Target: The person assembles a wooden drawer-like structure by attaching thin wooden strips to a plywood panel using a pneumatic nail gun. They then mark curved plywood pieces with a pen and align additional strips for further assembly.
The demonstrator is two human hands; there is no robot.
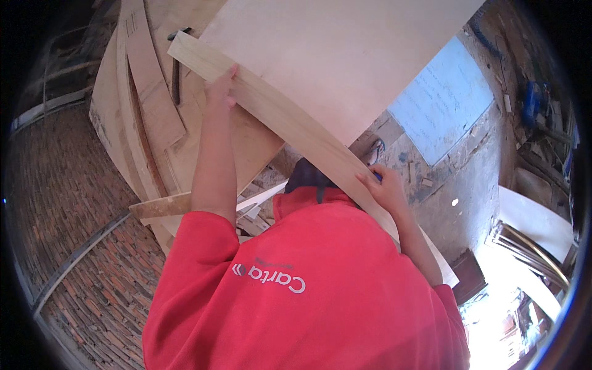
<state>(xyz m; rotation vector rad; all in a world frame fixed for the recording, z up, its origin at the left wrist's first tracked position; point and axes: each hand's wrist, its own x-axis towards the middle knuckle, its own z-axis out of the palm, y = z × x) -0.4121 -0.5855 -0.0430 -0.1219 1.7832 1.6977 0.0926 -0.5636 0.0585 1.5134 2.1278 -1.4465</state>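
A long, narrow wooden plank (290, 126) runs diagonally from the upper left down to the right, close to my body. Toward its far left end, my left hand (221, 87) grips the edge, with fingertips over the top face. Farther along, my right hand (383, 190) is closed at the plank's right edge, its fingers resting on the wood. A small dark blue thing (377, 176) shows by the right fingers; its kind cannot be made out. Beyond the plank and along it lies a large pale plywood sheet (327, 55).
Wood strips and offcuts (151, 80) lie on a board surface at left. A dark object (179, 34) sits by the plank's far end. A bluish-white sheet with writing (441, 102) lies on the floor at right, among scraps. A brick surface (80, 203) fills the left side.
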